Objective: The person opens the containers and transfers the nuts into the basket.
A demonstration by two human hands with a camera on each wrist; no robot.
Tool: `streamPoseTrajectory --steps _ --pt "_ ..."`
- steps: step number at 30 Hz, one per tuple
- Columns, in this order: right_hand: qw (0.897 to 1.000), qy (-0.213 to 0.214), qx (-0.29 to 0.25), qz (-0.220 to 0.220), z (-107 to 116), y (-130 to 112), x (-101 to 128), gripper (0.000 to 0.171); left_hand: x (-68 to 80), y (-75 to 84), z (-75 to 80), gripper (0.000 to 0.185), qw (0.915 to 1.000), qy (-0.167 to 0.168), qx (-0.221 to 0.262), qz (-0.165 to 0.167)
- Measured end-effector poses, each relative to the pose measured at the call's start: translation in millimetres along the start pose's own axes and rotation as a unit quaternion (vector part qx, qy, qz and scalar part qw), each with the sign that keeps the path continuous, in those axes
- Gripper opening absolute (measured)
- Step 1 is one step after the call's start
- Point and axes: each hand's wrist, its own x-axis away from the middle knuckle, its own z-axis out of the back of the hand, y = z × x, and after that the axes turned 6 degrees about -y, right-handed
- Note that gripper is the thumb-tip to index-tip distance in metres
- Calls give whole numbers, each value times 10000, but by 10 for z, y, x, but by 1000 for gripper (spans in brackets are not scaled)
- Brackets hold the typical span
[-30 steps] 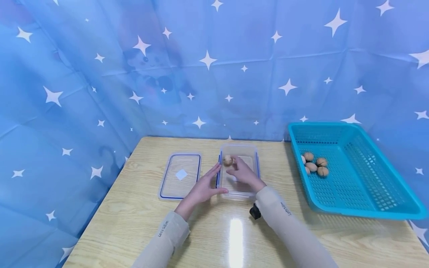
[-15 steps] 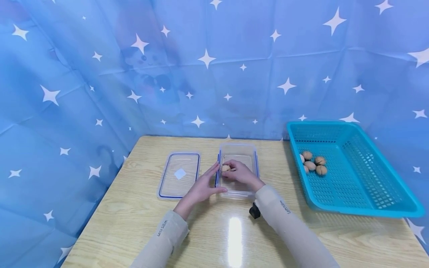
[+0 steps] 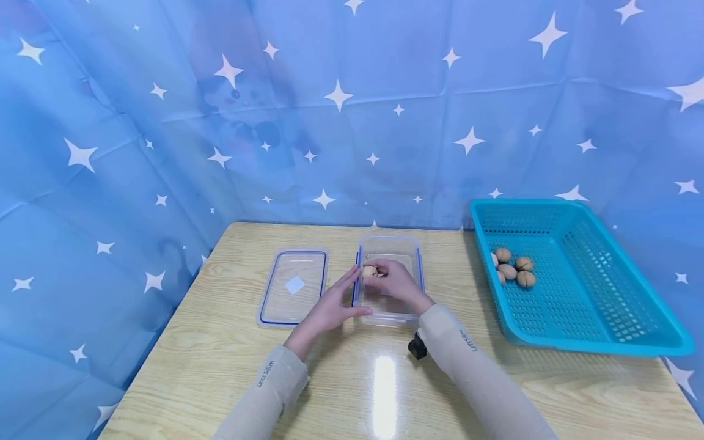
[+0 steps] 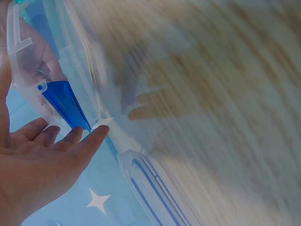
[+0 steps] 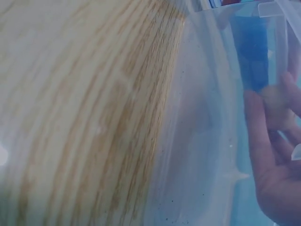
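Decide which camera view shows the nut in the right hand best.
The head view: the nut sits whole at the right hand's fingertips, inside the clear box. The right wrist view shows only a blur; the left wrist view shows none.

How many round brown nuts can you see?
6: one round brown nut held by the right hand in the clear plastic box; five in the turquoise plastic basket. More may hide.

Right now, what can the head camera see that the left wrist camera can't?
Only the head view shows the teal basket with walnuts, the right hand holding a walnut inside the clear container, and the whole lid. Only the left wrist view shows the container's blue latch close up. Both show the left hand, fingers straight against the container's side, and the wooden table.
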Motion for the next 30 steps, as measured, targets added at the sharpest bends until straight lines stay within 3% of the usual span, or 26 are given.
streamPoseTrajectory --steps 6,12,23,30 --pt "9980 410 -448 157 25 -32 -5 48 3 9 17 93 10000 -10 65 -59" --pt "9965 727 -258 308 196 -169 29 50 -2 16 14 94 10000 -21 34 2" --pt "9926 1213 -39 68 1023 -488 207 50 3 -3 -2 95 9999 -58 84 -22" --pt "9802 1919 417 -270 1604 -403 512 54 6 -9 -5 95 10000 -46 57 -36"
